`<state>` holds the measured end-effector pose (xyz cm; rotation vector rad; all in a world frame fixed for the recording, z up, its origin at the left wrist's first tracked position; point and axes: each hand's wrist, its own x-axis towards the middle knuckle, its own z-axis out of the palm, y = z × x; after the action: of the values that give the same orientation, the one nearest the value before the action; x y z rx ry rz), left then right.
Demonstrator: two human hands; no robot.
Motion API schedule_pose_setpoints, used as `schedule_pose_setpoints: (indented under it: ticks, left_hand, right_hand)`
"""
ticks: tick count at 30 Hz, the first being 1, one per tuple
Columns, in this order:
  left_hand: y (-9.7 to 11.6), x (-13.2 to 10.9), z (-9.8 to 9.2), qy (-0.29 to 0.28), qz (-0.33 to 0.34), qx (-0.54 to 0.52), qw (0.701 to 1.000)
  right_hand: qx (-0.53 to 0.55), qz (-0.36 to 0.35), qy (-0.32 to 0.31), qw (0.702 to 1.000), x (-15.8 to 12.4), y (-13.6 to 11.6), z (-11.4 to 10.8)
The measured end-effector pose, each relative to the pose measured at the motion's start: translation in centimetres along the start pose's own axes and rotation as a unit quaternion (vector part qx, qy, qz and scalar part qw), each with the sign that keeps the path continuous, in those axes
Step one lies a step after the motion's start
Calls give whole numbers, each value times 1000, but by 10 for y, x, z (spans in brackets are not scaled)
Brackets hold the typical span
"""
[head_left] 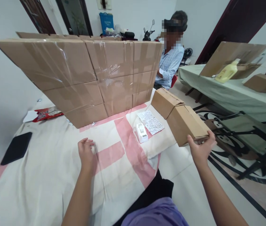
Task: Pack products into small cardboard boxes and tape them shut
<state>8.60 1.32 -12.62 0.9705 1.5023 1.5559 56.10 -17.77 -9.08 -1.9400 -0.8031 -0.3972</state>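
Note:
My right hand (pixel 200 150) grips the near corner of a small brown cardboard box (pixel 187 124), held up off the table's right edge. A second small cardboard box (pixel 165 101) rests just behind it, touching it. My left hand (pixel 87 153) lies on the white and pink cloth (pixel 52 175), fingers curled loosely, holding nothing. A white label dispenser (pixel 141 132) and a printed sheet (pixel 150 121) lie on the cloth between my hands.
A wall of taped cardboard cartons (pixel 88 75) stands across the table's far side. A person in a light blue shirt (pixel 169 64) sits behind it. A black pad (pixel 17 147) lies at left. A green-covered table (pixel 229 91) with boxes and a yellow bottle (pixel 228 71) stands at right.

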Motion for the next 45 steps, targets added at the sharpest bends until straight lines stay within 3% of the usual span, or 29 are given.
schedule_pose_setpoints:
  ticks: [10,17,28,41,45]
  left_hand:
    - [-8,-5,-1,-63,10,53,997]
    - [-14,0,-3,-91,20,91,992]
    - [-6,-5,-2,-113,22,126,985]
    - [-2,-7,-1,-145,54,206,966]
    - [2,-6,3,-148,16,149,977]
  right_hand:
    - [5,-24,4,1000,16,-19,36]
    - [-4,22,4,1000,26,-39,70]
    - [-45,52,-7,998,64,-57,128]
    - [-16,-12,-76,997,137,-31,182]
    - [-22,6,-89,996,153,-36,196]
